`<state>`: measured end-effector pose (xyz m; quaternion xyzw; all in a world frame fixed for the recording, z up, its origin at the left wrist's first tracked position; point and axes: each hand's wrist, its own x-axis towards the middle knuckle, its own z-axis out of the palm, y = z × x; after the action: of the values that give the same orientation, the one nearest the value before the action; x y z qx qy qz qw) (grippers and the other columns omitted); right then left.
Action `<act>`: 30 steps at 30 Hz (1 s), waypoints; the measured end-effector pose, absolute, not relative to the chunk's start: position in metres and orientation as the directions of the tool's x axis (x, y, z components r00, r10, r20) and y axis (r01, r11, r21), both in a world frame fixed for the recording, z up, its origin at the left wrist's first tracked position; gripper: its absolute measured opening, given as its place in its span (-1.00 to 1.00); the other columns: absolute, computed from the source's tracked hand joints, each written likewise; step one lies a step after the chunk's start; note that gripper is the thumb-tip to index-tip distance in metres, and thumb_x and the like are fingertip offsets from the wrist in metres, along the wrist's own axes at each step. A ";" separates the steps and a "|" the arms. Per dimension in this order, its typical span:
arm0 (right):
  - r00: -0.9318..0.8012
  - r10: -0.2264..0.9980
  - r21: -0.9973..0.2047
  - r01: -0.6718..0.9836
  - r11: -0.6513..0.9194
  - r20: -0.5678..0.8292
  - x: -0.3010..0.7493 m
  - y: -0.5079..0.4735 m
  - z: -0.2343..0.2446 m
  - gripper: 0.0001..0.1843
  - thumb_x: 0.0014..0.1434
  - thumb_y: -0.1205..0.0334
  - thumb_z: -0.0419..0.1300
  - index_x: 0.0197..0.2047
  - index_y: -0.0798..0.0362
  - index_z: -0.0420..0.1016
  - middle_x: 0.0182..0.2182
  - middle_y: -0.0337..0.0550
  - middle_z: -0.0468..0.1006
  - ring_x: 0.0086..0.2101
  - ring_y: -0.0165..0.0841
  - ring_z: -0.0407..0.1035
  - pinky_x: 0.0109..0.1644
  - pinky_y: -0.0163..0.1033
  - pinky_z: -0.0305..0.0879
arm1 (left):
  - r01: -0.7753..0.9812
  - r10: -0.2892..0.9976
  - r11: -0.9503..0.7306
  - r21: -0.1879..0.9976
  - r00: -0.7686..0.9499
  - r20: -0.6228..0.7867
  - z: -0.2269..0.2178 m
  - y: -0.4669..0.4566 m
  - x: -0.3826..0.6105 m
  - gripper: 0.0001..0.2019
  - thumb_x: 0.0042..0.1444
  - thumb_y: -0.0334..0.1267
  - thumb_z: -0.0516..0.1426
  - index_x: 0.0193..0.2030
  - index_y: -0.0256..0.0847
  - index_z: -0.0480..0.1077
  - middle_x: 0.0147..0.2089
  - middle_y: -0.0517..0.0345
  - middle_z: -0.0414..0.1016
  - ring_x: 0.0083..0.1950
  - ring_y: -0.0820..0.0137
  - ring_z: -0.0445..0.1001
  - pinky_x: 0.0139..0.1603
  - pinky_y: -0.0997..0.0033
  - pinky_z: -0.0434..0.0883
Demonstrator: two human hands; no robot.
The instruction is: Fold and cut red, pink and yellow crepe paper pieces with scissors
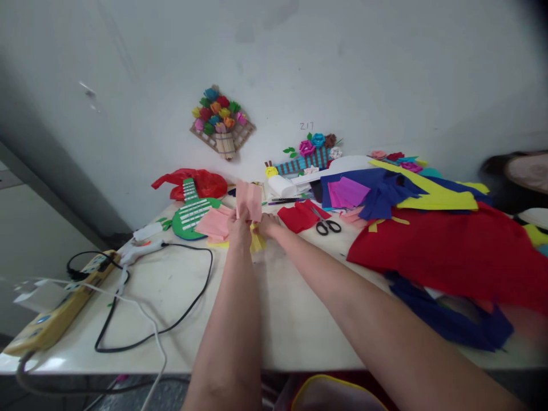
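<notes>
My left hand [238,227] is closed on a pink sheet of felt [249,200] and holds it upright over the table. More pink felt pieces [213,223] lie just left of it. My right hand [268,225] rests on the table beside yellow felt scraps [257,242], with its fingers curled; what they hold is hidden. Both forearms stretch from the near edge toward the middle of the table.
Black scissors [327,226] lie on red felt [299,216] right of my hands. Large red [449,251], blue and yellow sheets [432,197] cover the right side. A glue gun [141,251], black cable and a power strip [60,311] lie left. Paper flower crafts stand by the wall.
</notes>
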<state>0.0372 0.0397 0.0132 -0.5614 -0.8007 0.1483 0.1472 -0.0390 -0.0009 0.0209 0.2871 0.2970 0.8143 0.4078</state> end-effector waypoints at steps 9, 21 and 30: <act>-0.364 0.931 -0.440 0.831 0.339 0.030 0.050 0.046 0.017 -0.79 -0.05 0.22 0.17 -0.28 0.00 0.52 -0.24 -0.09 0.55 -0.15 -0.20 0.38 -0.18 -0.25 0.25 | -0.408 0.767 -0.526 0.746 -0.606 0.210 0.024 0.000 -0.041 -0.79 -0.35 -0.39 0.22 -0.46 -0.28 0.35 -0.51 0.26 0.36 -0.34 0.42 0.45 -0.29 0.42 0.38; -0.421 0.906 -0.289 0.873 0.393 -0.040 0.048 0.033 0.033 -0.56 -0.10 -0.01 0.22 -0.16 0.05 0.47 -0.12 0.02 0.50 -0.06 -0.11 0.33 -0.09 -0.16 0.21 | -0.366 0.753 -0.514 0.775 -0.626 0.204 0.020 -0.001 -0.044 -0.80 -0.31 -0.35 0.21 -0.44 -0.27 0.36 -0.49 0.23 0.39 -0.38 0.45 0.43 -0.34 0.48 0.35; -0.364 0.930 -0.458 0.837 0.301 -0.054 0.055 0.032 0.036 -0.72 -0.10 0.06 0.20 -0.33 0.05 0.49 -0.36 -0.11 0.56 -0.32 -0.27 0.43 -0.32 -0.29 0.24 | -0.416 0.728 -0.424 0.805 -0.685 0.029 0.009 0.009 -0.058 -0.80 -0.25 -0.41 0.19 -0.38 -0.24 0.37 -0.40 0.21 0.44 -0.33 0.47 0.44 -0.31 0.49 0.35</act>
<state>0.0548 0.0321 0.0360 -0.5529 -0.7987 0.2097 0.1111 -0.0580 0.0093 0.0087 0.1910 0.4086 0.8218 0.3481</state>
